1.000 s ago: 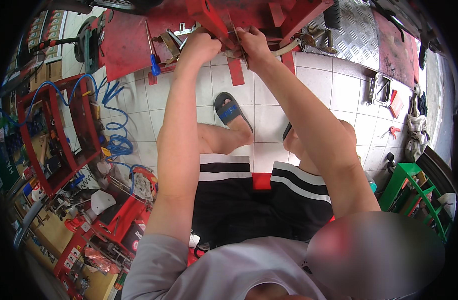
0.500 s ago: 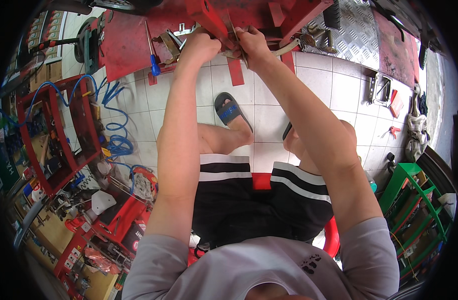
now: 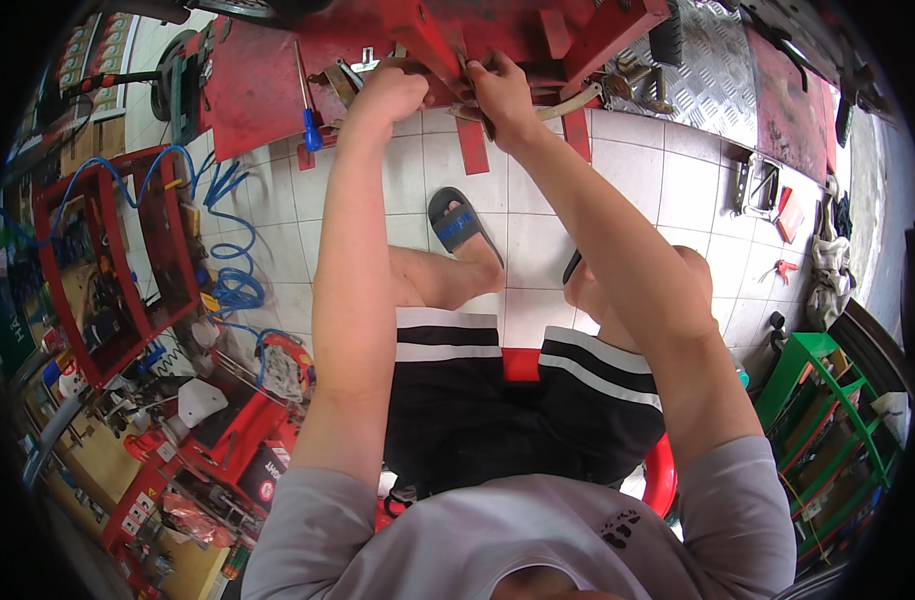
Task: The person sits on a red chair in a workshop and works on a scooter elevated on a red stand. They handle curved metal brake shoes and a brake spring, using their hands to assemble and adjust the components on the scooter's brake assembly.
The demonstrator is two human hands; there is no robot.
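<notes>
At the top of the view both hands work by a red metal frame [image 3: 414,30] on a low red bench [image 3: 253,70]. My left hand [image 3: 394,92] is curled closed, left of the frame's upright; whatever its fingers hold is hidden. My right hand [image 3: 504,95] pinches a thin flat metal strip [image 3: 490,128] whose lower end shows below the palm. Beside the right hand, a pale curved lever [image 3: 576,103] sticks out along the bench edge. A blue-handled screwdriver [image 3: 311,130] lies left of my left hand, near several loose metal parts [image 3: 343,78].
Silver tread plate [image 3: 703,60] covers the bench's right part. A coiled blue air hose [image 3: 240,285] hangs at left by a red rack [image 3: 108,270]. A green metal rack [image 3: 813,370] stands at right. A metal bracket [image 3: 756,185] lies on the tiled floor [image 3: 618,190].
My left hand has shifted slightly left, away from the red upright. My right hand has turned a little, and less of the metal strip shows now.
</notes>
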